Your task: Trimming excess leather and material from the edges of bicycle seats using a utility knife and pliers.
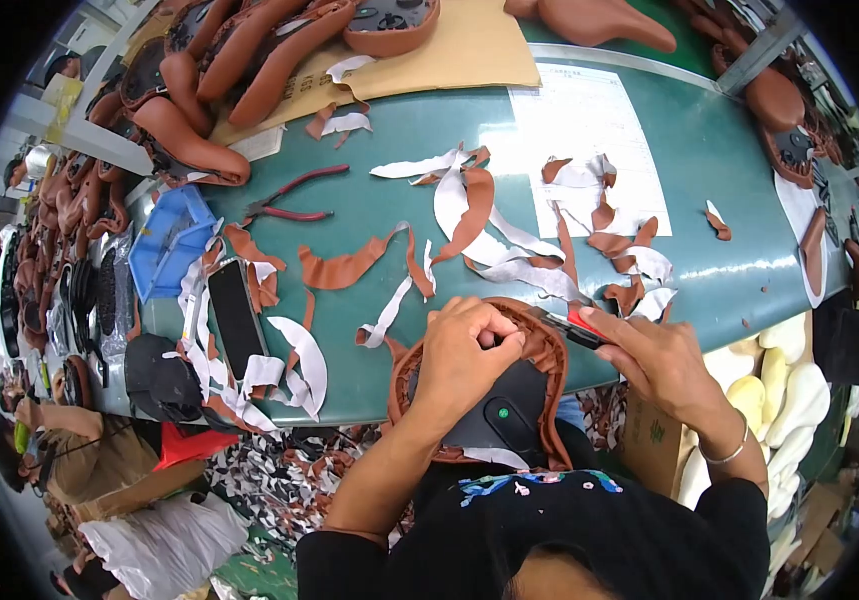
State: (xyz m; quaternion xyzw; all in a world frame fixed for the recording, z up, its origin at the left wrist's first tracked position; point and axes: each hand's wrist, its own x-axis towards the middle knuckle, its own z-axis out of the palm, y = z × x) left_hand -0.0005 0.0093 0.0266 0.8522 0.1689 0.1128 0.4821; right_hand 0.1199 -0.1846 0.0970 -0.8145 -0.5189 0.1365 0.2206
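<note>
An upturned bicycle saddle [469, 415] rests at the table's near edge against my body. Its black base faces up, and the brown cover is gathered in folds round the rim. My left hand [469, 350] lies over the saddle's left part, fingers curled in and closed at the rim; a small dark bit shows between thumb and fingers, and the fingertips are partly hidden. In my right hand [649, 360] is a red and black utility knife [581, 330], its blade end pointing left at the saddle's upper right rim. Brown and white trimmed strips [464, 215] lie just beyond.
Red-handled pliers [299, 192], a blue plastic tray [171, 240], a phone [236, 318] and a black cap [161, 380] lie left on the green table [399, 130]. Brown saddles [279, 60] are piled behind. A printed sheet [639, 150] lies at back right; pale foam pieces [789, 400] sit at right.
</note>
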